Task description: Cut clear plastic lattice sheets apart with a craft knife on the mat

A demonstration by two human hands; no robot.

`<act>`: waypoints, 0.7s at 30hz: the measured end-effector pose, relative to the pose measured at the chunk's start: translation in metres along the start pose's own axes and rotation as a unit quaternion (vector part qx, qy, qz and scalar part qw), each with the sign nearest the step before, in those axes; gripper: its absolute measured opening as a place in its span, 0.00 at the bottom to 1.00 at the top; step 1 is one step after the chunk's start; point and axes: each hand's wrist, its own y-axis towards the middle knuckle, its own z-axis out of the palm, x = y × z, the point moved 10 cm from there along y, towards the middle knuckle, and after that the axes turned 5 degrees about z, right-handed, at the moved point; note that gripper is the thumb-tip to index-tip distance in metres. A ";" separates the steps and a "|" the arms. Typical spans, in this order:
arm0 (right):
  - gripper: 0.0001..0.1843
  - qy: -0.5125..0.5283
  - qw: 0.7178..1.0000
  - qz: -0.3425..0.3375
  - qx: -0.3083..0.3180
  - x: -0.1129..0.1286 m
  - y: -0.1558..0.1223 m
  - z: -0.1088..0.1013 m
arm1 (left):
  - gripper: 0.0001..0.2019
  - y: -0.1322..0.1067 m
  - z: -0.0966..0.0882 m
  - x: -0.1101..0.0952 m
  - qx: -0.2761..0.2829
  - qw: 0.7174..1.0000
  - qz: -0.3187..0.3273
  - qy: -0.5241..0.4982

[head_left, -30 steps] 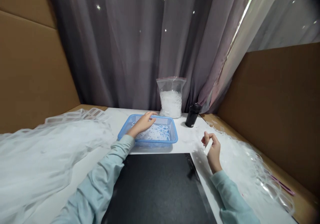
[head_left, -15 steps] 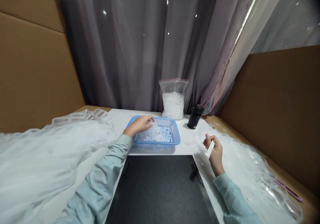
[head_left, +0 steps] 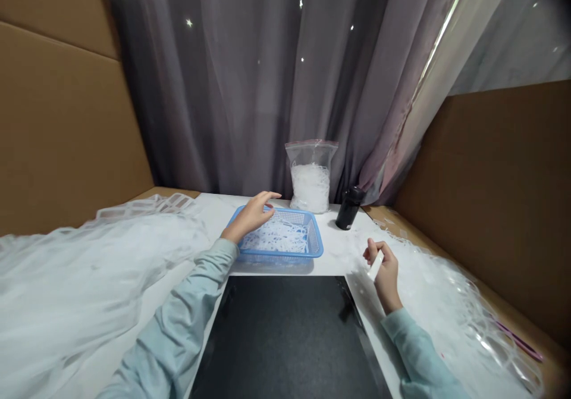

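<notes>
Above the left part of a blue plastic basket [head_left: 317,245] is my left hand [head_left: 255,213], its fingers apart and nothing seen between them. Thin white plastic strips [head_left: 285,236] lie loose in the basket. My right hand [head_left: 385,268] is closed around a slim white handle-like tool [head_left: 376,266] over the table's right side. The tool's kind cannot be made out, as the fingers hide part of it. In front of the basket lies a flat black mat [head_left: 288,333].
A clear zip bag [head_left: 311,185] full of white strips stands behind the basket, beside a black bottle [head_left: 349,209]. Heaps of white plastic pieces lie left [head_left: 89,286] and right [head_left: 441,304]. A purple tool [head_left: 520,341] rests far right. Cardboard walls [head_left: 499,197] flank the table.
My left hand has opened and lifted slightly; the white strips it had bunched up now lie flatter in the basket. My right hand has stayed still, holding the white tool.
</notes>
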 end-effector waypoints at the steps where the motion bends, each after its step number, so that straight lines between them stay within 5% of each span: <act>1: 0.32 0.001 1.000 0.000 0.001 0.000 0.000 0.000 | 0.18 -0.001 -0.004 0.006 0.003 1.000 -0.018 0.014; 4: 0.31 0.004 1.000 0.002 0.002 -0.001 -0.001 0.001 | 0.15 -0.006 -0.001 0.028 0.061 0.994 -0.071 0.051; 9: 0.32 0.002 1.000 0.009 0.009 -0.004 -0.001 0.003 | 0.15 -0.020 0.049 0.046 0.211 0.972 -0.087 0.045; 13: 0.32 -0.001 1.000 0.013 0.013 -0.007 0.000 0.003 | 0.15 -0.027 0.077 0.051 0.267 0.957 -0.100 0.043; 16: 0.32 -0.001 1.000 0.014 0.013 -0.007 -0.001 0.003 | 0.15 -0.024 0.070 0.052 0.268 0.957 -0.094 0.052; 21: 0.32 0.002 1.000 0.011 0.017 -0.006 -0.002 0.004 | 0.16 -0.018 0.030 0.057 0.215 0.968 -0.091 0.089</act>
